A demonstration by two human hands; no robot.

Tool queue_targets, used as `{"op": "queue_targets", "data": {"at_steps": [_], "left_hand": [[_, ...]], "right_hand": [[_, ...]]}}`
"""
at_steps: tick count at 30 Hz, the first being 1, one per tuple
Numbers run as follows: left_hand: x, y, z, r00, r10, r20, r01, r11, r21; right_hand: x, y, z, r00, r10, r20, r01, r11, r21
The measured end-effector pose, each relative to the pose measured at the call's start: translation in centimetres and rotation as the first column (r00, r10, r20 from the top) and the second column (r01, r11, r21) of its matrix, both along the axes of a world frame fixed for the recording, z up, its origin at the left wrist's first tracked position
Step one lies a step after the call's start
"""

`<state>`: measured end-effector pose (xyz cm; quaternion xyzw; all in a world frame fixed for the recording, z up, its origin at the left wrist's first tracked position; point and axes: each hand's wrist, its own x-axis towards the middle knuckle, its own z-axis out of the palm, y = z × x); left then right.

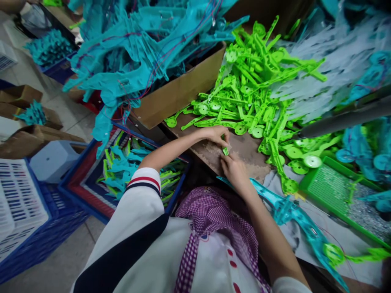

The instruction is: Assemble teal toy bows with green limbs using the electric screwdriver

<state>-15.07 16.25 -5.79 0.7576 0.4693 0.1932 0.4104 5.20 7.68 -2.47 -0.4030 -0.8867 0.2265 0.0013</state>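
Over the table's front edge, my left hand [217,135] and my right hand [236,170] meet, fingers closed on a small bright green plastic part [225,151]. Most of that part is hidden by the fingers. Just beyond them spreads a heap of green plastic arms with round disc ends [241,97]. Beside my right forearm lies a long teal plastic shell [293,213], with a thin red wire and a green arm [336,254] at its near end.
A cardboard box [183,87] overflows with wired teal shells [131,53] at upper left. Below it stands a blue-rimmed crate [82,179] of teal and green parts. A green tray [325,195] holds many small metallic pieces. A dark bar [339,120] juts in from the right.
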Motion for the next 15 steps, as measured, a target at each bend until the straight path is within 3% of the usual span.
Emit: {"op": "queue_targets", "data": {"at_steps": [3,9,15], "left_hand": [[0.0,-0.3,0.2,0.999,-0.004,-0.038,0.005,1.000,0.004],[0.3,-0.9,0.1,0.998,0.035,-0.054,-0.033,0.999,0.042],[0.8,-1.0,0.0,0.990,0.071,-0.119,-0.060,0.994,0.093]], "right_hand": [[0.9,-0.1,-0.3,1.000,0.024,-0.019,-0.025,0.999,-0.025],[3.7,0.4,-0.4,0.966,0.038,-0.254,-0.081,0.984,-0.158],[3.9,1.8,0.0,0.942,-0.230,-0.246,0.184,0.963,-0.196]]}}
